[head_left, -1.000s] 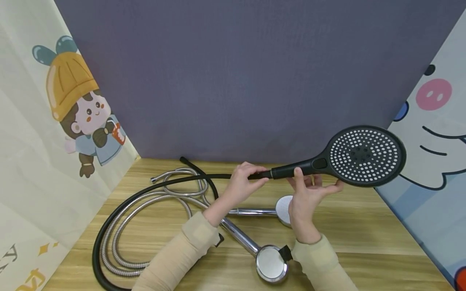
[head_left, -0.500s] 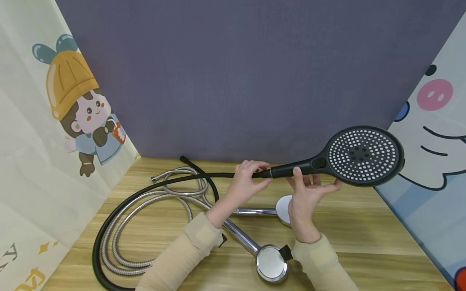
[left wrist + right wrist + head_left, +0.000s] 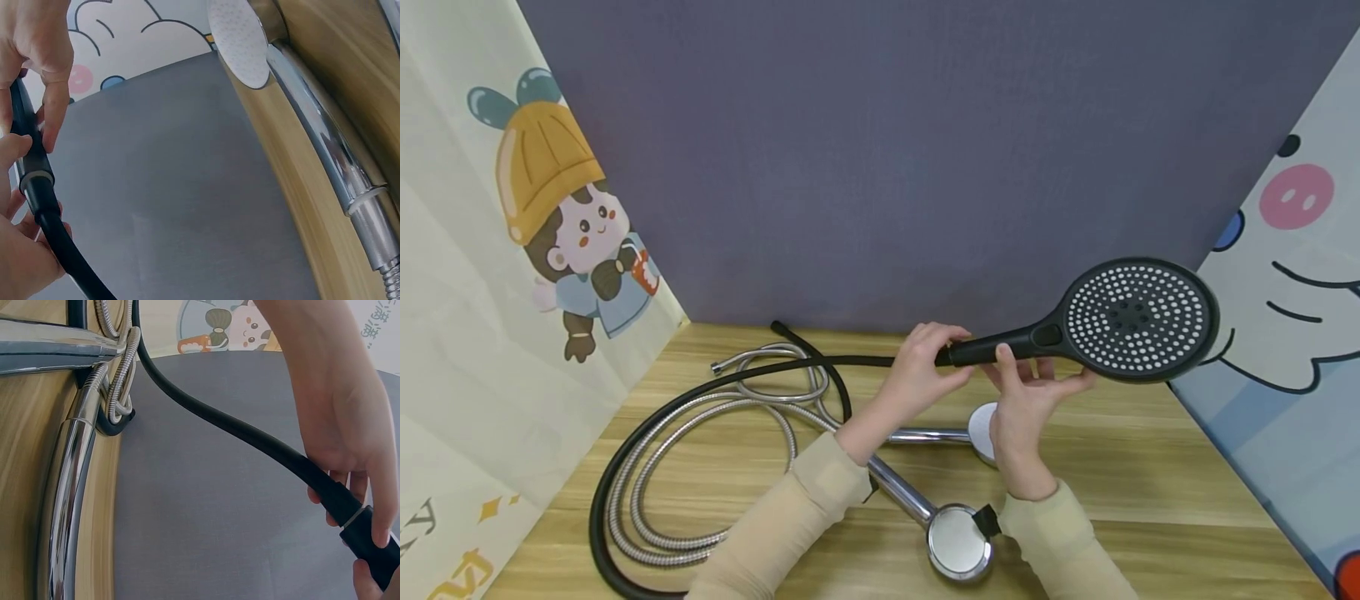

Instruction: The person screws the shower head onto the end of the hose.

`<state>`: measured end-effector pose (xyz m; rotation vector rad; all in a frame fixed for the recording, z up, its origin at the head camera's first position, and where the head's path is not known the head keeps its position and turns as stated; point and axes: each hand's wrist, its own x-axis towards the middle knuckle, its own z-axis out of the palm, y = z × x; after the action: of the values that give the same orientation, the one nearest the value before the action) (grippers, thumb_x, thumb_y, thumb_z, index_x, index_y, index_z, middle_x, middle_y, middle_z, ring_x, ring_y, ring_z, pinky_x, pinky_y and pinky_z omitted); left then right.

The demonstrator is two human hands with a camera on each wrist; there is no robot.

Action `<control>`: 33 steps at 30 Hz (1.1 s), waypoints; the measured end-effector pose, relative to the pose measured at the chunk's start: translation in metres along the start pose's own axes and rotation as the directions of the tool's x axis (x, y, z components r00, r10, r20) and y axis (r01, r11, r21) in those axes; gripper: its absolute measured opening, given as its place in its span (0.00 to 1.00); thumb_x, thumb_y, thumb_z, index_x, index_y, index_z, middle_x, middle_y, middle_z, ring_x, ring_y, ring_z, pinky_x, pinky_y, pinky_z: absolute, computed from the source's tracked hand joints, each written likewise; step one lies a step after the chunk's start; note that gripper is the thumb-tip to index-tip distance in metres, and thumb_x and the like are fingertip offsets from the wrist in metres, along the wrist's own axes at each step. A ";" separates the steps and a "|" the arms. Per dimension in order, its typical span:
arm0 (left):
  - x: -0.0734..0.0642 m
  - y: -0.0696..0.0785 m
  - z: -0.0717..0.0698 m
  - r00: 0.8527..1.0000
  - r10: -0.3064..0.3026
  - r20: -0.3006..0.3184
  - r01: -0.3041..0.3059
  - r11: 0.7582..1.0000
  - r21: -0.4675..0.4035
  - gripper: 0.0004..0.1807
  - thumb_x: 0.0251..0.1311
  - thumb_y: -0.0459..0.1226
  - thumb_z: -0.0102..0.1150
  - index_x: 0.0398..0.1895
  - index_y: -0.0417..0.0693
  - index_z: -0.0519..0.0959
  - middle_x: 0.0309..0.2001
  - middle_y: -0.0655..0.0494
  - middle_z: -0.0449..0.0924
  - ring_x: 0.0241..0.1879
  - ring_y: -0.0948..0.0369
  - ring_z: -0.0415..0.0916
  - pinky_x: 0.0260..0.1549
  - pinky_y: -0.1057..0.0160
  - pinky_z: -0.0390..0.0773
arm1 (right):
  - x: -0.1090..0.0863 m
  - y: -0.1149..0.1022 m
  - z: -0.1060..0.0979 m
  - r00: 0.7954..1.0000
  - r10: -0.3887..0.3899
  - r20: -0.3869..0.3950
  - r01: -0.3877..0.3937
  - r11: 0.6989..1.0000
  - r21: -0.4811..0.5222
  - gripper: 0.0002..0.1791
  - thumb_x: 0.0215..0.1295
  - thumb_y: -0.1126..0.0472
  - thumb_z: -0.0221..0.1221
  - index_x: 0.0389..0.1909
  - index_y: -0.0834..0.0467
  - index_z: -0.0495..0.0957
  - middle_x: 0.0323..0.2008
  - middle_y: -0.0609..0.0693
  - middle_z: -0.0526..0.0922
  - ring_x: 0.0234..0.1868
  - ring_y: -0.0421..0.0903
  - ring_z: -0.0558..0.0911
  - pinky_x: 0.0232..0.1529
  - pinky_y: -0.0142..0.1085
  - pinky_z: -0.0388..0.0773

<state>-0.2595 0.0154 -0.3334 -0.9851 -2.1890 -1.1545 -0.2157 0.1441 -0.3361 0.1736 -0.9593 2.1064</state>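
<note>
A black shower head (image 3: 1135, 321), its dotted spray face toward me, is held up over the table with its handle pointing left. A black shower hose (image 3: 820, 362) runs into the handle's end. My left hand (image 3: 917, 362) pinches across this joint, thumb tip on the handle's end and fingers around the hose connector. From below, my right hand (image 3: 1030, 408) grips the handle, thumb in front and fingers behind. The pale seam between hose and handle shows in the left wrist view, where both hands flank the handle (image 3: 31, 150). In the right wrist view my left hand (image 3: 337, 419) reaches down to it.
Two chrome shower heads lie on the wooden table: one in front (image 3: 958, 543), one behind (image 3: 981, 433) partly covered by my right hand. Coiled metal hoses (image 3: 647, 550) and the black hose's loop lie at left. A grey panel (image 3: 880, 167) stands at the back.
My left hand has moved right along the hose, its fingertips passing over the seam onto the handle's end. The shower head and my right hand have shifted slightly left.
</note>
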 end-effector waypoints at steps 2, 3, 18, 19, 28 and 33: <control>0.002 0.003 0.002 1.000 0.006 -0.004 -0.006 1.000 0.015 0.20 0.50 0.40 0.69 0.48 0.49 0.78 0.43 0.58 0.79 0.41 0.63 0.71 0.43 0.67 0.73 | 0.001 -0.001 -0.001 1.000 0.011 0.008 -0.011 1.000 -0.003 0.52 0.56 0.77 0.59 0.66 0.37 0.39 0.50 0.61 0.68 0.40 0.54 0.81 0.40 0.50 0.81; 0.003 0.004 0.002 1.000 0.006 -0.006 -0.006 1.000 0.023 0.20 0.50 0.41 0.69 0.48 0.49 0.78 0.43 0.58 0.79 0.41 0.63 0.71 0.42 0.67 0.73 | 0.001 -0.002 -0.001 1.000 0.018 0.014 -0.018 1.000 -0.006 0.52 0.56 0.77 0.59 0.67 0.37 0.38 0.50 0.61 0.68 0.40 0.54 0.81 0.40 0.50 0.81; 0.006 0.008 0.005 0.997 -0.029 -0.065 0.038 0.989 0.146 0.17 0.47 0.42 0.71 0.42 0.52 0.81 0.41 0.59 0.80 0.39 0.61 0.72 0.41 0.62 0.70 | -0.001 0.000 -0.002 0.996 0.056 0.067 -0.054 0.998 -0.034 0.58 0.57 0.77 0.59 0.68 0.34 0.30 0.52 0.61 0.68 0.41 0.54 0.81 0.33 0.46 0.83; 0.006 0.008 0.006 0.997 -0.026 -0.077 0.037 0.988 0.147 0.17 0.47 0.42 0.71 0.42 0.52 0.81 0.41 0.58 0.81 0.39 0.61 0.72 0.40 0.62 0.70 | 0.000 0.000 -0.002 0.996 0.055 0.072 -0.052 0.998 -0.035 0.57 0.57 0.77 0.59 0.68 0.34 0.31 0.51 0.61 0.69 0.40 0.53 0.81 0.33 0.46 0.83; 0.004 0.004 0.006 0.988 -0.060 -0.141 0.077 0.990 0.119 0.19 0.47 0.41 0.72 0.44 0.49 0.81 0.42 0.56 0.80 0.40 0.59 0.71 0.40 0.62 0.68 | 0.000 -0.002 -0.009 0.986 0.074 0.149 -0.063 0.995 -0.073 0.54 0.58 0.78 0.56 0.69 0.34 0.36 0.51 0.59 0.68 0.40 0.50 0.81 0.37 0.50 0.81; 0.004 0.001 0.001 0.983 -0.085 -0.162 0.103 0.989 0.104 0.19 0.48 0.40 0.71 0.44 0.49 0.81 0.43 0.54 0.79 0.40 0.58 0.70 0.41 0.62 0.69 | 0.004 -0.005 -0.019 0.976 0.094 0.195 -0.073 0.991 -0.113 0.47 0.57 0.79 0.56 0.68 0.42 0.47 0.50 0.57 0.69 0.41 0.49 0.81 0.35 0.49 0.82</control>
<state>-0.2618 0.0185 -0.3308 -0.7252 -2.1674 -1.0977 -0.2114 0.1616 -0.3450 0.3006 -1.2124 2.1381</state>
